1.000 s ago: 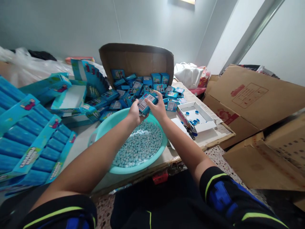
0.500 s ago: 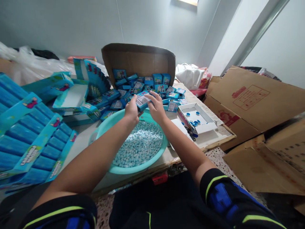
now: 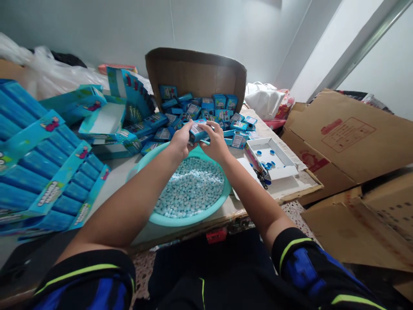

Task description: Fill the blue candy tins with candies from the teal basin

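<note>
My left hand [image 3: 181, 141] and my right hand [image 3: 215, 144] together grip one small blue box [image 3: 197, 132], held over the far rim of a teal basin [image 3: 180, 220]. The basin is full of small pale blue candies [image 3: 190, 189]. Just beyond the hands lies a heap of the same small blue boxes [image 3: 206, 113], spilling out of a brown cardboard carton [image 3: 193, 73] that lies on its side.
Stacks of flat blue display packs [image 3: 41, 172] fill the left of the table. A white tray with blue caps [image 3: 269, 157] sits right of the basin. Flattened cardboard boxes [image 3: 348, 137] lie at the right. Plastic bags [image 3: 264, 99] rest by the wall.
Both hands have lifted the small box slightly and turned it, keeping it above the basin's far rim. The view has shifted a little downward and to the left.
</note>
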Tool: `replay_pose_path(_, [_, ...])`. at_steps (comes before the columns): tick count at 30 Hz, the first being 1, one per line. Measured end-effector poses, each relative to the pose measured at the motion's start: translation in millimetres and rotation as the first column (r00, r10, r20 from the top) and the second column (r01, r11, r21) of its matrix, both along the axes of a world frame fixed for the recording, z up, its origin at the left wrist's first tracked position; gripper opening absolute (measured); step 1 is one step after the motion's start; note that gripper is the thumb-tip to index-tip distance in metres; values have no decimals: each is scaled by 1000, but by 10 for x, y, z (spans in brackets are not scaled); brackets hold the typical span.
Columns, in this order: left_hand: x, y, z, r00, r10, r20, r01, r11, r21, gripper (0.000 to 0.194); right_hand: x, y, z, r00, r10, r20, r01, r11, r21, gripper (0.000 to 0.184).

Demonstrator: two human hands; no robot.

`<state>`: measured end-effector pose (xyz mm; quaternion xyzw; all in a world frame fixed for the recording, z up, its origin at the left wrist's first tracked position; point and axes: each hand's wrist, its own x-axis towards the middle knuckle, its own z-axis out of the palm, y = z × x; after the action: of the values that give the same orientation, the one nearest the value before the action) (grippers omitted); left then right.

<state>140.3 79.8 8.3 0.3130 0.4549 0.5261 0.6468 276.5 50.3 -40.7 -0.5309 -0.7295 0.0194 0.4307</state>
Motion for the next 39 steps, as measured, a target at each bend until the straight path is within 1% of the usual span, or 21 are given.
replay_pose_path(6, [-18,12,-2,995,-57,-86,61,997,52,45,34,63,-62,997,-11,-82,14,999,36,55])
replay_pose_path(13, [-8,-26,18,991,-82,-109,83,997,6,45,89,172,-147,993,14,-121,-8,999,47,49])
replay_pose_path(19, [-7,-67,58,989,-99,-113,100,995,5,44,101,197,-166,983,30,-184,-24,999,33,47])
replay_pose_path(24, [5,-120,89,982,-142,-123,144,990,9,44,114,186,-169,969,32,-247,-38,999,-16,44])
replay_pose_path(27, [-3,-114,99,978,-156,-136,156,988,-5,45,114,211,-189,959,12,-282,-24,999,-38,42])
replay_pose_path(29, [-25,-89,96,968,-179,-175,179,984,-11,48,104,254,-201,945,-24,-327,7,999,-52,42])
replay_pose_path(32, [-76,-47,77,922,-263,-284,265,964,-32,55,129,303,-184,913,-95,-396,73,995,-72,46])
replay_pose_path(34, [-106,-33,62,869,-317,-380,325,945,-45,60,236,249,-155,897,-123,-424,112,992,-49,48])
replay_pose_path(35, [-115,-33,56,840,-330,-431,348,937,-39,62,329,176,-144,893,-130,-431,133,991,-23,49])
replay_pose_path(37, [-118,-46,47,773,-336,-538,395,919,-7,62,584,-73,-155,889,-152,-432,187,982,39,50])
replay_pose_path(38, [-113,-56,43,724,-335,-602,423,906,5,59,731,-239,-183,885,-175,-431,222,973,62,51])
replay_pose_path(39, [-105,-67,38,660,-336,-672,463,886,11,53,881,-422,-226,877,-208,-432,264,962,73,51])
